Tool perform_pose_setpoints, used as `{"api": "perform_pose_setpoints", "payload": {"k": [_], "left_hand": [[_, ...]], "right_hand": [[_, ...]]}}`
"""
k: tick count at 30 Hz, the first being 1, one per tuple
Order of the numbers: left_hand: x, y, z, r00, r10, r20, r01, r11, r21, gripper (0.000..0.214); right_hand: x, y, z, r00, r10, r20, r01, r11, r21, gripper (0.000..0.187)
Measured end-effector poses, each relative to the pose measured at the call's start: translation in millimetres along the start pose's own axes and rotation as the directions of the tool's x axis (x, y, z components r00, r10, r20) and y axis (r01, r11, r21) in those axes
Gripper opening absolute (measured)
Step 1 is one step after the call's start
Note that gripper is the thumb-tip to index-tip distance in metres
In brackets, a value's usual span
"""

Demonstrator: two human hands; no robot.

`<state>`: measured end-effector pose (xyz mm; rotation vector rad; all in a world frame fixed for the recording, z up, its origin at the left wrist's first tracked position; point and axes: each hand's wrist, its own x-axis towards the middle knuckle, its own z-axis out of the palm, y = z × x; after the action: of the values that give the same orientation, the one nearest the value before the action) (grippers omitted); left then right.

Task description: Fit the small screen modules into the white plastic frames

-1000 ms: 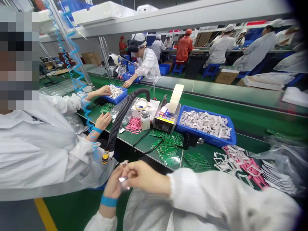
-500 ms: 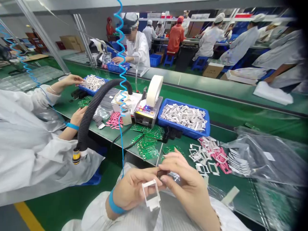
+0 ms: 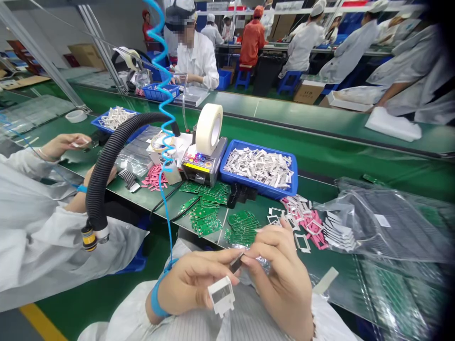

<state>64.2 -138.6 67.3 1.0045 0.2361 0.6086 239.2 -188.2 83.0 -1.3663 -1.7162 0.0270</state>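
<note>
Two hands, one white plastic frame

Nothing clearly legible. Dark print on the cardboard box, upper right, too small; tape dispenser panel markings, centre, likewise.

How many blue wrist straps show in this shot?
2: one strap on the person's left wrist, one on the nearby co-worker's wrist; others may be hidden under sleeves.
</note>
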Motion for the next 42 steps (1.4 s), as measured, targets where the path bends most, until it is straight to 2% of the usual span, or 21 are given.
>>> {"api": "perform_pose_setpoints", "payload": {"k": [7, 11, 14, 18, 21, 24, 26, 29, 30, 32, 35, 38, 40, 42], "left_hand": [[4, 5, 0.6, 1.0, -0.013, -0.008, 0.013, 0.995, 0.098, 0.03], [1, 0, 0.3, 0.995, -0.041, -0.092, 0.059, 0.978, 0.202, 0.032], [-9, -15, -8.7, 0.976, -0.039, -0.215, 0.085, 0.974, 0.212, 0.028], [-20, -34, -31.4, 0.964, -0.114, -0.239, 0.165, 0.964, 0.209, 0.028], [-18, -38, -36.6, 0.95, -0.163, -0.265, 0.206, 0.968, 0.143, 0.031], [-7, -35, -24.8, 0.924, -0.218, -0.313, 0.234, 0.972, 0.015, 0.028], [2, -32, -15.6, 0.913, -0.267, -0.309, 0.238, 0.963, -0.126, 0.027], [12, -31, -12.7, 0.92, -0.249, -0.301, 0.137, 0.927, -0.348, 0.034], [14, -32, -14.6, 0.916, -0.252, -0.312, 0.115, 0.91, -0.397, 0.033], [14, -34, -19.5, 0.908, -0.269, -0.321, 0.096, 0.88, -0.465, 0.028], [11, -37, -24.0, 0.912, -0.293, -0.287, 0.112, 0.851, -0.514, 0.026], [11, -37, -24.3, 0.922, -0.293, -0.253, 0.126, 0.846, -0.518, 0.026], [12, -37, -24.0, 0.931, -0.28, -0.235, 0.125, 0.849, -0.514, 0.025], [13, -37, -23.7, 0.94, -0.263, -0.218, 0.121, 0.854, -0.506, 0.024]], "right_hand": [[1, 4, 0, 0.999, 0.021, 0.033, -0.023, 0.999, 0.044, 0.012], [2, 2, -2, 0.997, 0.059, 0.04, -0.061, 0.997, 0.045, 0.013], [0, 1, -2, 0.994, 0.106, 0.037, -0.107, 0.993, 0.046, 0.011], [-4, 2, 2, 0.991, 0.132, 0.022, -0.132, 0.991, 0.019, 0.01], [-6, 3, 5, 0.99, 0.135, 0.031, -0.135, 0.991, 0.001, 0.011], [-8, 0, 2, 0.992, 0.103, 0.078, -0.103, 0.995, -0.008, 0.012], [-12, 0, -4, 0.988, 0.088, 0.13, -0.096, 0.994, 0.059, 0.014], [-24, 12, -12, 0.959, 0.207, 0.195, -0.241, 0.954, 0.176, 0.019], [-30, 21, -12, 0.936, 0.271, 0.224, -0.306, 0.942, 0.14, 0.021], [-44, 43, -6, 0.881, 0.377, 0.286, -0.379, 0.924, -0.052, 0.023], [-65, 73, 11, 0.833, 0.448, 0.325, -0.343, 0.879, -0.331, 0.022], [-73, 85, 19, 0.834, 0.467, 0.295, -0.33, 0.85, -0.41, 0.019], [-68, 82, 14, 0.841, 0.456, 0.29, -0.314, 0.849, -0.424, 0.012], [-57, 72, 5, 0.873, 0.394, 0.288, -0.285, 0.89, -0.355, 0.007]]}}
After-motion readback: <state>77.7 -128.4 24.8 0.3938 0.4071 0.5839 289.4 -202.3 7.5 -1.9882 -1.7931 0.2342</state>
